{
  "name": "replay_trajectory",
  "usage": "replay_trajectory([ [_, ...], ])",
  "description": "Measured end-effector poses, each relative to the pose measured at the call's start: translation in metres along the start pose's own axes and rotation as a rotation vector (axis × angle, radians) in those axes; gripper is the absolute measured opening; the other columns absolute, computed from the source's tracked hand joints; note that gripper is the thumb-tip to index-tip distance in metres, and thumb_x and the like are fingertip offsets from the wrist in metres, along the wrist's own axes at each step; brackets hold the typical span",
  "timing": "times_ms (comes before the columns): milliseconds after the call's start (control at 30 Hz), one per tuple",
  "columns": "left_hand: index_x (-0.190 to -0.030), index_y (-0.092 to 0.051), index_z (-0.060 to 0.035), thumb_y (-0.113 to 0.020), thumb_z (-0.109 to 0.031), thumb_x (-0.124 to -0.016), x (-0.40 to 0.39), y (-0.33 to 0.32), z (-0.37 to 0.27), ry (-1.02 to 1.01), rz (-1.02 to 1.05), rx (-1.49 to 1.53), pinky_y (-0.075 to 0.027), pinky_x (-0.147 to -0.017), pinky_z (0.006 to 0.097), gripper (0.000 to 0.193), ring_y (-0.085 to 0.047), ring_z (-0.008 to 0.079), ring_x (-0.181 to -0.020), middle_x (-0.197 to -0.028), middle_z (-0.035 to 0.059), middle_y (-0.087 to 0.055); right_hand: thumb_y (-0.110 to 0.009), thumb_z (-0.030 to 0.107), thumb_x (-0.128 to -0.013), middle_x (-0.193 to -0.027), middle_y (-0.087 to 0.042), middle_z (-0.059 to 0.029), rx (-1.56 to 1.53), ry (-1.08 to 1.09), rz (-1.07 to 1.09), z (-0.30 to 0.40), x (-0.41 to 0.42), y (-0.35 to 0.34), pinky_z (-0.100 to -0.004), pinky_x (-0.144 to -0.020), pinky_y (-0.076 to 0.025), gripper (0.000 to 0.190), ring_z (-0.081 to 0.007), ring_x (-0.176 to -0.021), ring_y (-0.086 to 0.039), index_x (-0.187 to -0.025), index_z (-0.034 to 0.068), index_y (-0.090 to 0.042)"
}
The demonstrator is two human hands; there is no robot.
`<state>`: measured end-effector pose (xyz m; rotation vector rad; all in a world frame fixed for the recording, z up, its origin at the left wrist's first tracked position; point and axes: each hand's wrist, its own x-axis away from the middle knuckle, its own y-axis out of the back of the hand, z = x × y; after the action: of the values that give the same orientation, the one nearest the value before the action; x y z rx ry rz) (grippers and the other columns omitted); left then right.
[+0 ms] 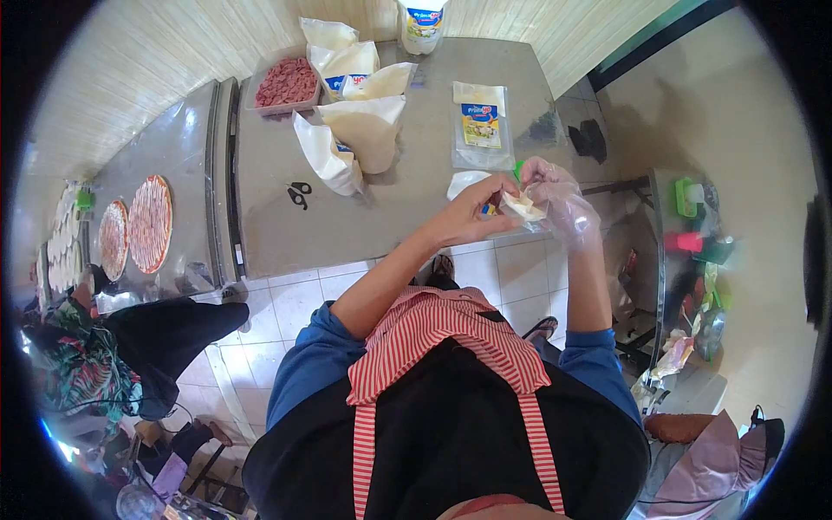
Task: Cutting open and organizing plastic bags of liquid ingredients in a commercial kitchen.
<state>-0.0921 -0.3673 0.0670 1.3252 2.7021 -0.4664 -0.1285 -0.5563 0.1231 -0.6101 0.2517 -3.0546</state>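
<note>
My left hand (471, 211), bare, grips one side of a creased plastic pouch (524, 208) with creamy white residue on it. On the other side my right hand (562, 198), in a clear plastic glove, pinches the same pouch; its fingertips are partly hidden. Both hands are above the near right edge of the grey table (422, 195). Just behind them lies a white item (467, 184), half covered by my left hand. A bit of green (519, 170) shows between the hands. Farther back, a flattened, labelled pouch (482, 130) lies on the table.
Filled white pouches (364, 130) stand left of centre, near a tub of pinkish sliced meat (286, 84). Black scissors (299, 195) lie in front. Another pouch (422, 29) stands at the back. Sauced pizza bases (151, 224) lie on the left table, where a person (162, 344) stands.
</note>
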Motion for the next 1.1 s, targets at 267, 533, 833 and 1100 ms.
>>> replay_trajectory([
  [267,-0.098,-0.049,-0.0032,-0.058,-0.007,-0.081,0.0,0.004,0.007,0.023,0.018,-0.125,-0.038,-0.081,0.0253,0.019,-0.047,0.0108,-0.089,-0.093,0.0029,-0.05,-0.062,0.009,-0.067,-0.065,-0.052,0.0001,0.025,-0.021,0.124,0.009,-0.009,0.001,-0.019,-0.03,-0.036,0.02,-0.0059,-0.041,-0.048,-0.084,0.006,-0.053],
  [533,-0.094,-0.046,-0.0047,-0.052,-0.002,-0.08,-0.008,-0.008,0.011,-0.214,-0.145,-0.159,-0.039,-0.078,0.0257,0.015,-0.047,0.0109,-0.085,-0.089,0.0038,-0.05,-0.061,0.009,-0.07,-0.064,-0.05,0.0013,-0.033,0.138,0.034,0.014,-0.002,-0.012,-0.0177,-0.033,-0.035,0.017,-0.0045,-0.041,-0.044,-0.084,0.007,-0.051],
  [833,-0.103,-0.041,-0.0088,-0.048,0.002,-0.082,-0.024,-0.007,0.016,-0.062,-0.457,0.119,-0.042,-0.056,0.0239,0.025,-0.05,0.0079,-0.063,-0.079,0.0037,-0.049,-0.052,-0.002,-0.076,-0.07,-0.05,0.0003,0.105,0.24,-0.078,0.026,0.002,-0.037,-0.0237,-0.046,-0.042,0.014,-0.0068,-0.057,-0.049,-0.086,0.008,-0.05],
  [1100,-0.128,-0.046,-0.0137,-0.05,0.004,-0.078,-0.016,0.019,-0.005,-0.121,-0.457,-0.851,-0.047,-0.06,0.0372,0.053,-0.056,0.0286,-0.062,-0.076,0.0128,-0.053,-0.05,-0.01,-0.073,-0.092,-0.056,-0.0121,1.063,0.9,-0.692,0.001,0.007,-0.021,-0.0375,-0.07,-0.047,0.023,-0.0312,-0.082,-0.058,-0.088,0.007,-0.051],
])
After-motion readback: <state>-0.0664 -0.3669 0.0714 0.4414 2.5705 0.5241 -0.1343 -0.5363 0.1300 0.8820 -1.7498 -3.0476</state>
